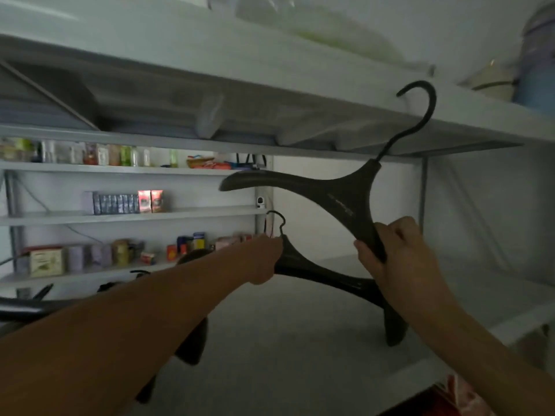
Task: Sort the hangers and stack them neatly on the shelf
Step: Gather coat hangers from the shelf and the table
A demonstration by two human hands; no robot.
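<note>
A raised hanger (pixel 336 193) is gripped by one arm tip in the right hand (pixel 399 253), fingers curled tightly around that tip. Its hook points toward one o'clock, just under the edge of the upper shelf (pixel 300 73), while its free arm reaches toward nine o'clock. The long axis across its arms therefore runs roughly from nine o'clock down to five o'clock, well off level.

A second hanger (pixel 324 277) lies on the white shelf (pixel 285 340) below, its small hook pointing to twelve o'clock and its arms spread toward eight and four o'clock. Its neck is met by the left hand (pixel 264 259); the fingers are hidden behind the hand, so it cannot be told whether the neck is pinched or only touched.

Several risks are judged likely. The raised hook could be caught on the upper shelf edge if the hanger is lifted or swung further. Held by one end only (a long lever), the hanger could twist in the grip and drop askew. If it is lowered without being turned to match the lower one, an untidy stack would result.
</note>
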